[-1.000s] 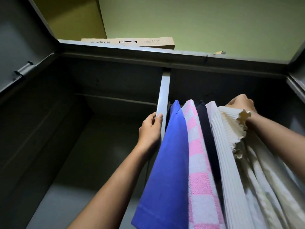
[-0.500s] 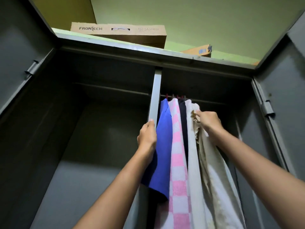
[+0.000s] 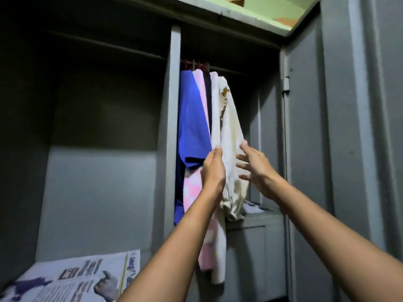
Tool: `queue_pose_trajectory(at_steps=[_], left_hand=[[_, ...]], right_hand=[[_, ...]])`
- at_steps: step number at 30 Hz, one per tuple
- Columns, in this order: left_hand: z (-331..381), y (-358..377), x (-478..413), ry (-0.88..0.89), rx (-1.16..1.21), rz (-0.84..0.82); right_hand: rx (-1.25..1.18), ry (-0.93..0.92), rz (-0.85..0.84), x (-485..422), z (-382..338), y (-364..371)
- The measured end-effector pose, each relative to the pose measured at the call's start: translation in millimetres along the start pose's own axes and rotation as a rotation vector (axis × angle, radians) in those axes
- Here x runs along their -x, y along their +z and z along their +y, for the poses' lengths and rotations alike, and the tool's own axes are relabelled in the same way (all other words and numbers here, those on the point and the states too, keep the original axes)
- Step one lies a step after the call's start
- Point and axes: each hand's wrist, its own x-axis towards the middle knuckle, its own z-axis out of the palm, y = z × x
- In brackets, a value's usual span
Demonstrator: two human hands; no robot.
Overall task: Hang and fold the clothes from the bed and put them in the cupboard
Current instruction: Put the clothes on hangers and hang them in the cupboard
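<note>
So, the tall grey metal cupboard (image 3: 98, 192) stands open, and the clothes hang in its right compartment, bunched at the left end of a thin dark rail (image 3: 229, 70) on red plastic hangers (image 3: 196, 64). From left to right they are a bright blue cloth garment (image 3: 192, 123), a pink-and-white checked garment (image 3: 192, 188), a narrow dark navy garment (image 3: 209, 101), a white ribbed garment (image 3: 216, 118) and a cream garment with brownish frilled trim (image 3: 231, 131). Both bare arms reach up to them, hands near each other but apart. The left hand (image 3: 212, 168) shows its back, fingers together and pointing up, lying against the edge of the white ribbed garment. The right hand (image 3: 254, 165) is spread wide, fingers straight, in front of the cream garment; whether it touches the cloth I cannot tell. Neither hand grips anything. Below the cream garment's hem sits a grey inner locker box (image 3: 255, 236) with a printed sheet (image 3: 255, 208) on top. A printed newspaper (image 3: 72, 277) lines the shelf of the left compartment
</note>
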Motion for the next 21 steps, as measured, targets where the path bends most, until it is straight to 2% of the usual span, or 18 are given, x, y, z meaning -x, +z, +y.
queue_pose_trajectory(at_steps=[6,11,21], left_hand=[[-27,21,72,-0.087,0.157,-0.224],[-35,44,164,-0.239,0.280,-0.444],[8,134,363,-0.469,0.466,-0.903]], right_hand=[[0.010,0.101,0.203,101,16,-35],[0.114,0.188,0.369,199,24,-72],[0.236,0.248,0.861,394,-36,-182]])
